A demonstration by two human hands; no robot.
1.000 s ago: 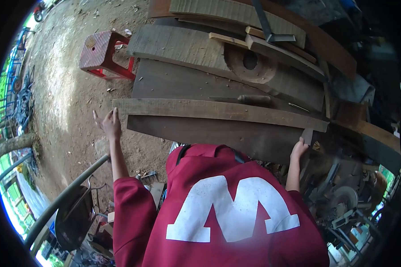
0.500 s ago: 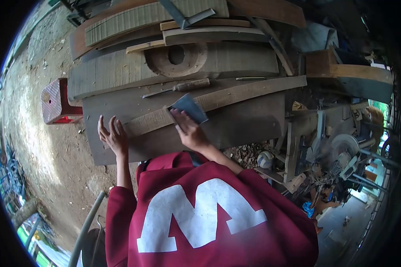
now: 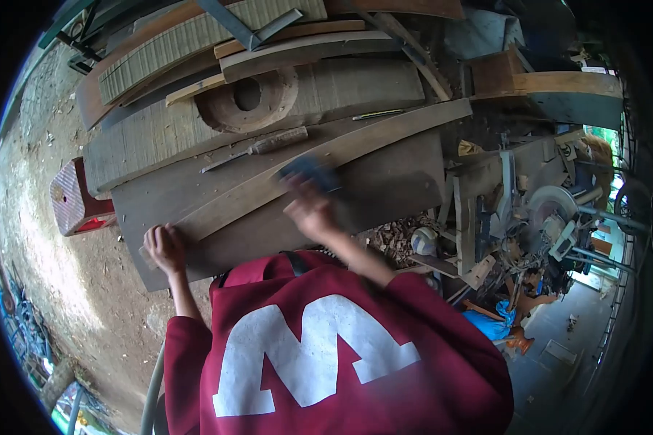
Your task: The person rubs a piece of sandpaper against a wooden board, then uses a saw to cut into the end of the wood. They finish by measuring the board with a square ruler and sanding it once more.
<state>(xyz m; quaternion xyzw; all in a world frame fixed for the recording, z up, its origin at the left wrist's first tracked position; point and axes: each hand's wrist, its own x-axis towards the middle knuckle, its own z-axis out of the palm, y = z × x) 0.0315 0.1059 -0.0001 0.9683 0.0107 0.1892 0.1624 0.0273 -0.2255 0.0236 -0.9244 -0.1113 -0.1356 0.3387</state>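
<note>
A long, slightly curved wooden strip [image 3: 239, 194] lies slantwise across the dark work board [image 3: 384, 174]. My left hand [image 3: 165, 249] is closed around its lower left end, fingers curled over the top. Midway along the strip, my right hand [image 3: 312, 209] holds a blue-grey rectangular sheet of sandpaper [image 3: 310, 174] flat against the wood; hand and sheet are smeared by motion. Beyond the strip rests a chisel [image 3: 272, 141] with a wooden handle, its blade pointing left. A pen [image 3: 377, 114] lies farther right.
At the back, a thick plank [image 3: 145, 148] has a round hollow [image 3: 276, 109] cut in it. Curved boards and a metal try square [image 3: 250, 36] are stacked behind. A red stool [image 3: 76, 196] stands left; a circular saw blade [image 3: 551, 203] and clutter are on the right.
My left hand has gone from spread fingers to gripping the strip's end. My right hand still has the sandpaper and is now blurred by motion. The view has shifted and tilted slightly.
</note>
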